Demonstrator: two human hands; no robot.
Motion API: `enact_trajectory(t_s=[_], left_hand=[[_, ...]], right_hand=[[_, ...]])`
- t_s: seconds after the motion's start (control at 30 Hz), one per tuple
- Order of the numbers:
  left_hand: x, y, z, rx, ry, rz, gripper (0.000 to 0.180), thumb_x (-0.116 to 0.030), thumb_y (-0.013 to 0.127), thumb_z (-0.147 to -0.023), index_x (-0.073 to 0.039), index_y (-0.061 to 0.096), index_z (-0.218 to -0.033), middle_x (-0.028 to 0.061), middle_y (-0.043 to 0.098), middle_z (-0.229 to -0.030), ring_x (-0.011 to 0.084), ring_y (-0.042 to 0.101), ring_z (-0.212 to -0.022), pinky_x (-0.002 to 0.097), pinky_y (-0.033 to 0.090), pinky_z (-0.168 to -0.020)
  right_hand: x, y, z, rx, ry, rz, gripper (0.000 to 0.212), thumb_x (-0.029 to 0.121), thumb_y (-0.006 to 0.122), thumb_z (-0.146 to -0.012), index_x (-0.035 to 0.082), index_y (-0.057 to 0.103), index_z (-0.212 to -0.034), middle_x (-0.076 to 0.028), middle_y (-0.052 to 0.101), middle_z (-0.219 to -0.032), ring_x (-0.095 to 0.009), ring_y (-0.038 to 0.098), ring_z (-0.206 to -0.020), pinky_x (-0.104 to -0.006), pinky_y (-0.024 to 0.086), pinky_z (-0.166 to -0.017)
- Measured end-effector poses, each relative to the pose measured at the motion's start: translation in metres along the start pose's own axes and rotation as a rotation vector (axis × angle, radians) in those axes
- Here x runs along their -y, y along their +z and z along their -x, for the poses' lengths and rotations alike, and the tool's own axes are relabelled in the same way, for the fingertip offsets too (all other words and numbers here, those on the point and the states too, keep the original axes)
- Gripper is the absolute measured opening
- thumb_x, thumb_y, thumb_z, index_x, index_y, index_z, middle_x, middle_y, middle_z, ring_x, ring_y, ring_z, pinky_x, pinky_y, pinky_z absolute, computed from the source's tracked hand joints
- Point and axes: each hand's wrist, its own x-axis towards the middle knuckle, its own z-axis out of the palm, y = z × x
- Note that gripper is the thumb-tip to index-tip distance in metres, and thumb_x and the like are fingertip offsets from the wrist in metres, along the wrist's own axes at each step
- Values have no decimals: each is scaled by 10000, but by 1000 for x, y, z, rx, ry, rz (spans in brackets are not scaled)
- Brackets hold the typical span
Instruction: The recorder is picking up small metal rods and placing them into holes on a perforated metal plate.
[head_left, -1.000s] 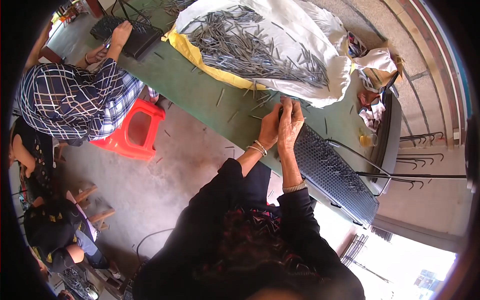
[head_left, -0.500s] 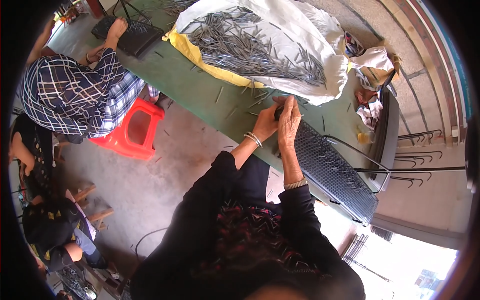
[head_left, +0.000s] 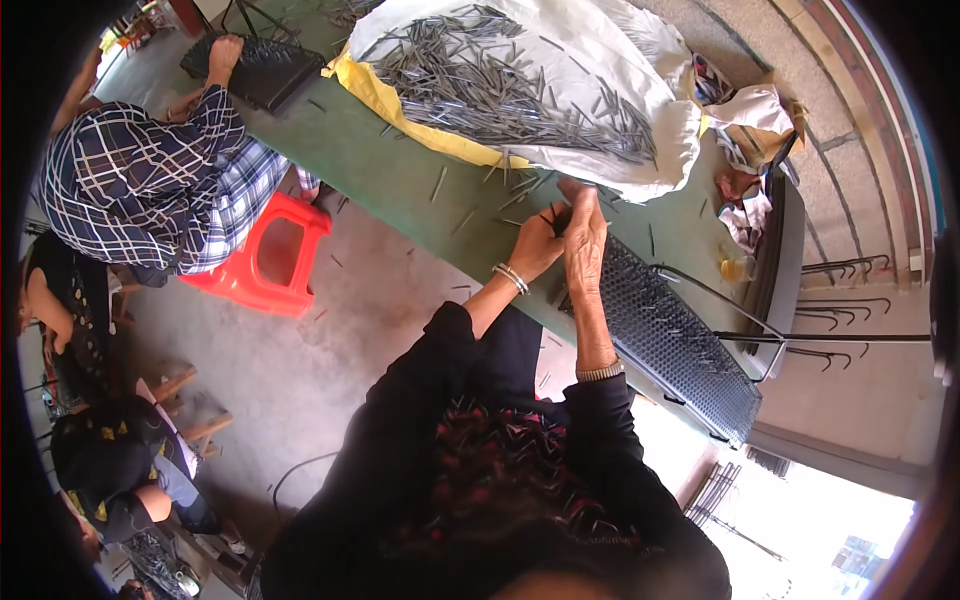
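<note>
My left hand [head_left: 537, 248], with a bangle at the wrist, is closed around some dark thin strips [head_left: 556, 214] whose ends poke up past the fingers. Right beside it, against the same bundle, my right hand [head_left: 584, 245] has its fingers bent together; whatever they pinch is hidden. Both hands are over the near edge of the green table [head_left: 430, 220]. A black perforated rack [head_left: 680, 330], with several thin pieces standing in its holes, stretches from under my right hand to the lower right. Beyond my fingers, a white sack [head_left: 670, 165] holds a heap of grey metal strips [head_left: 490, 90].
Loose strips [head_left: 440, 184] lie on the table. At left, a person in a checked shirt [head_left: 140, 160] works at another black rack [head_left: 265, 72], by a red plastic stool [head_left: 265, 255]. Metal hooks [head_left: 845, 308] jut out at right. Two more people sit at lower left.
My right fingers have shifted slightly and the dark strips in my left hand show more. At left, the other person's hand has moved a little on their rack.
</note>
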Motion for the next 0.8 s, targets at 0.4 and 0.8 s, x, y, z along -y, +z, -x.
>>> enact_trajectory(t_s=[0.4, 0.8], left_hand=[[-7, -3, -14, -96, 30, -121, 215, -196, 680, -826, -1, 605, -876, 143, 636, -710, 269, 633, -617, 359, 493, -523], [-20, -4, -23, 121, -562, 1237, 256, -298, 602, -940, -53, 624, -1011, 52, 648, -991, 108, 621, -861, 270, 537, -772]], right_hand=[[10, -17, -15, -184, -441, 368, 123, 84, 648, -860, 16, 704, -947, -83, 584, -935, -193, 556, -899, -309, 448, -801], [-10, -18, -2, -100, -654, 685, 163, 86, 606, -868, 3, 661, -998, -108, 633, -995, -318, 607, -902, -403, 473, -815]])
